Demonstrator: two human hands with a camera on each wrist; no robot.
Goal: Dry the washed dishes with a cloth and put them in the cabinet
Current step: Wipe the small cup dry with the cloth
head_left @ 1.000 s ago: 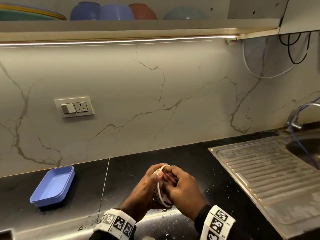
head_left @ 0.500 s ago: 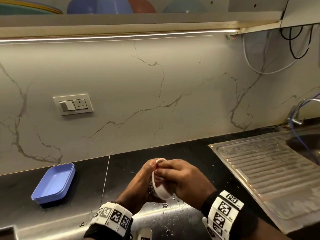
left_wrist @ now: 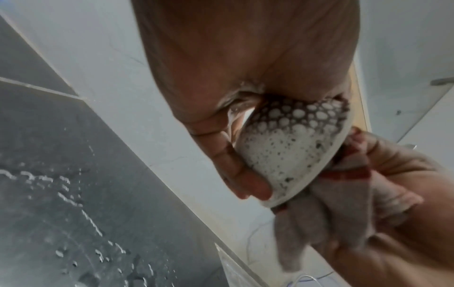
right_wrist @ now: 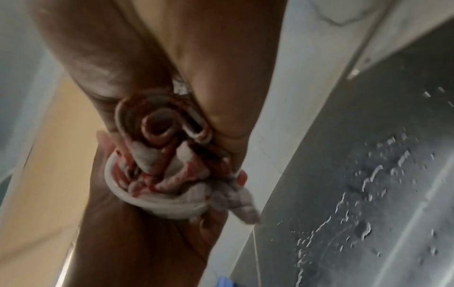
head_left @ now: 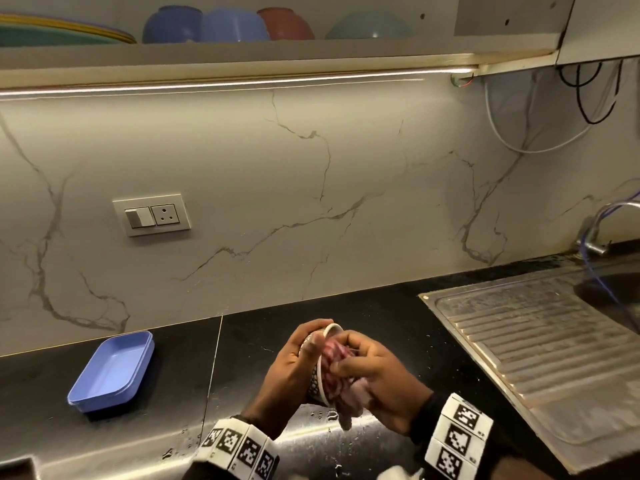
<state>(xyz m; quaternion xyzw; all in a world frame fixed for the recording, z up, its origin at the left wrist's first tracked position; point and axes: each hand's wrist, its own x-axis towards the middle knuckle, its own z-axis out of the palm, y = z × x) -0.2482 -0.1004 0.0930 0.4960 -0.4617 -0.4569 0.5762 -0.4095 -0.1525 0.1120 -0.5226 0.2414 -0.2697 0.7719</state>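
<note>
The black table [head_left: 346, 306] runs under both hands, wet with drops right below them. Off to the right of our right hand sits the steel draining board [head_left: 540, 341] of the sink, with the tap [head_left: 602, 220] at its far end. Up above the hands is the cabinet shelf [head_left: 242, 53] with a row of coloured bowls [head_left: 232, 26] on it, plus some stacked plates [head_left: 52, 29] further left. Well to the left of our left hand there's a blue tray [head_left: 110, 372] lying flat on the table.

Now the actual action: our left hand [head_left: 291, 368] is wrapped around the outside of a little spotted bowl [left_wrist: 294, 143], fingers curled on its patterned wall, tipping it so the mouth faces the right hand. Our right hand [head_left: 377, 382] is bunched up around the red-and-white cloth [right_wrist: 167, 155], clamped on it, and shoving it into the bowl's mouth. So the bowl is held between both hands, up off the table, with the cloth stuffed inside it and a loose tail [head_left: 346, 417] dangling below the right hand. The two hands are pretty much touching around the rim [right_wrist: 152, 205].
</note>
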